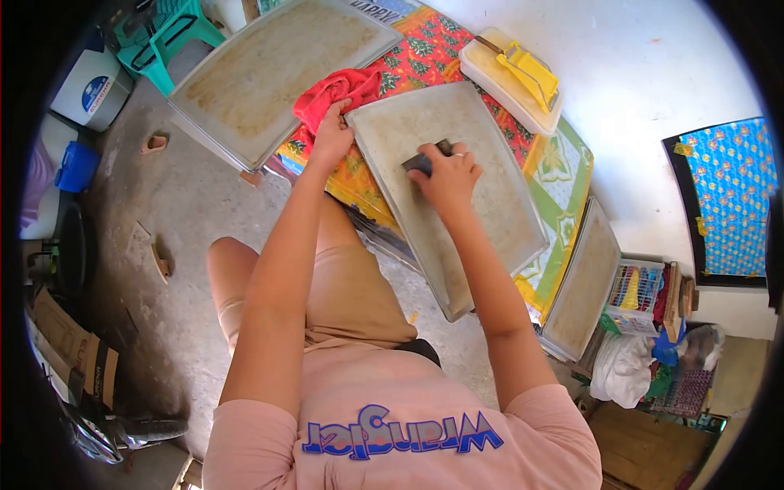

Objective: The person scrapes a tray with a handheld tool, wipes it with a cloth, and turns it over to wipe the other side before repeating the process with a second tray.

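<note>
A grey metal tray (498,204) with a raised rim lies at a slant on the table, its near corner past the table's edge. My right hand (451,175) grips a dark block (418,162) pressed on the tray's surface. At the tray's upper left corner is my left hand (333,139), its fingers closed by the rim and touching a red cloth (347,86); whether they pinch the rim or the cloth is unclear. Another stained tray (278,73) lies to the left.
A white container (506,94) with a yellow-handled tool (531,75) stands at the table's back. A further tray (581,282) leans at the right, near a basket (637,286). A green chair (175,41) stands at the upper left.
</note>
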{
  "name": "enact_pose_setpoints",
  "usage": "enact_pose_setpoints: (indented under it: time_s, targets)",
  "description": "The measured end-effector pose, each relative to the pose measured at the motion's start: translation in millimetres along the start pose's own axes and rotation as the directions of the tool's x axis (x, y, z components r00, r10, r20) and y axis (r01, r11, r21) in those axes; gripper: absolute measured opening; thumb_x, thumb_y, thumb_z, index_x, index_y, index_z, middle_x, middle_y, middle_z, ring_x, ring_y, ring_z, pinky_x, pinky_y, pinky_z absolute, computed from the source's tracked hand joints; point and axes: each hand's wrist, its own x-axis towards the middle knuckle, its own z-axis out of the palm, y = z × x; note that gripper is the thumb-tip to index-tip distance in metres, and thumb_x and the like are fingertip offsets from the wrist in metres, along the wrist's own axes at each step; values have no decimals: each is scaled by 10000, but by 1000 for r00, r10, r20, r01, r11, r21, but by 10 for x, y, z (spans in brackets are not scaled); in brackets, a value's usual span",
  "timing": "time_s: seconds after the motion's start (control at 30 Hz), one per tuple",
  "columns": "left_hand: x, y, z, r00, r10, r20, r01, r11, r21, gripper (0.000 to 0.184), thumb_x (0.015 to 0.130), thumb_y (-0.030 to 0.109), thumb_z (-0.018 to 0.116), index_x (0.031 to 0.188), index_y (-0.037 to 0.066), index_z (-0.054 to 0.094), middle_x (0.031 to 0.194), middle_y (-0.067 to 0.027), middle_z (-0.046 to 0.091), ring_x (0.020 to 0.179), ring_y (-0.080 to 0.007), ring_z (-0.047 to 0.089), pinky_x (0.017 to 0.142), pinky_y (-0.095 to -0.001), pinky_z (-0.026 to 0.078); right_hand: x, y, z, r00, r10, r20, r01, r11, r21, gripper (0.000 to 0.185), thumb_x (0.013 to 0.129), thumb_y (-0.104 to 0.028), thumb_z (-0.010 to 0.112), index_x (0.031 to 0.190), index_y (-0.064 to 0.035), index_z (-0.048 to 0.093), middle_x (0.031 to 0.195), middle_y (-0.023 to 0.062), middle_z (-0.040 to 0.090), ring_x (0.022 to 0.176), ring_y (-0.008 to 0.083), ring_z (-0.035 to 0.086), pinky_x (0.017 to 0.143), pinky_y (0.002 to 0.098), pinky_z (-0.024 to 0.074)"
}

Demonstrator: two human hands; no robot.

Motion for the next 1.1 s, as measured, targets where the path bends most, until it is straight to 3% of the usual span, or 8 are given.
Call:
enact_pose_setpoints:
  time_s: [0.07,0.17,0.33,0.47,0.6,0.87,0.97,1.1]
  targets:
    - [-30,52,-3,1000,-23,7,23,1000,2,628,764,-100,540,1376,34,484,802,-11,509,660,-104,497,585,-261,442,-35,-85,26,993,-116,-32,117,993,12,388,675,-323,825,1035,-303,682,1049,111,555,984,310,503,794,448,353]
    - [-73,177,-14,994,-93,62,94,996,-7,641,811,-138,524,1422,21,412,945,-52,603,806,-110,582,733,-232,487,59,29,42,997,-24,-71,24,1000,2,385,668,-324,825,1025,-305,682,1053,108,553,984,312,506,797,453,358]
    - [-112,203,-39,996,-60,61,55,996,72,643,810,-136,525,1423,26,412,945,-57,605,798,-111,580,722,-239,492,-44,-35,6,996,-68,53,68,998,6,420,669,-341,824,1059,-315,670,1063,111,548,1007,326,504,806,461,362]
    - [-21,34,4,1000,-13,8,13,1000,-21,630,770,-111,538,1379,32,469,783,-4,500,660,-89,501,535,-253,442,72,96,89,998,44,-34,-43,999,10,434,673,-357,828,1076,-312,673,1098,126,547,1021,322,506,838,461,362]
    - [-81,154,-5,997,-67,33,69,996,-57,640,775,-117,543,1392,27,453,791,-6,516,655,-81,497,581,-239,443,335,213,222,965,219,-142,-222,975,-9,434,667,-345,831,1067,-284,676,1116,136,559,1038,320,508,841,460,361]
    - [-72,102,-7,998,-44,35,46,997,-67,633,796,-117,548,1404,18,438,815,-9,545,641,-74,502,556,-232,440,487,-331,202,998,67,-8,-66,994,83,446,670,-335,830,1083,-267,674,1152,165,560,1090,346,509,884,484,369]
    - [-105,180,18,998,-50,31,52,994,-93,625,801,-113,545,1402,20,438,803,-12,540,626,-74,500,538,-236,437,666,-52,321,983,175,-60,-172,984,50,461,680,-355,822,1106,-267,673,1199,176,553,1120,365,507,899,508,377]
    - [-98,181,9,998,-55,29,56,996,-63,614,806,-110,543,1398,16,438,808,-16,546,620,-75,502,516,-243,435,827,643,315,881,466,-75,-467,884,5,469,695,-418,806,1121,-281,662,1235,176,534,1158,375,489,941,518,366]
